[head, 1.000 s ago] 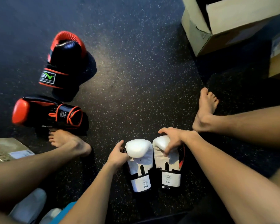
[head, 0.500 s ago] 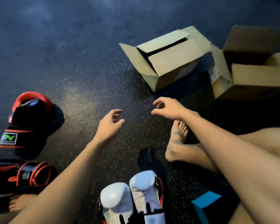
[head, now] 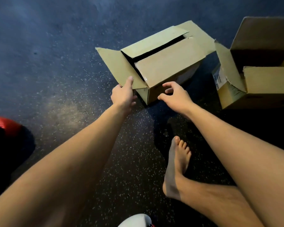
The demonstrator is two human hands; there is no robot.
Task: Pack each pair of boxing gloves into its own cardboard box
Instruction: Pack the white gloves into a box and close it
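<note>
With the left hand (head: pixel 124 95) pinching a side flap of the half-closed tan cardboard box (head: pixel 167 63) at twelve o'clock and the right hand (head: pixel 175 95) loose and empty by its near wall, the box is best dragged toward the white padded boxing glove (head: pixel 134 221) at six o'clock, flaps then spread wide.

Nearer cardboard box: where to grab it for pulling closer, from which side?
Pinch the splayed end flap of the nearer box at its near edge, coming from the near-left: it juts free of the wall, thumb above, fingers below. The left hand pinches there.
</note>
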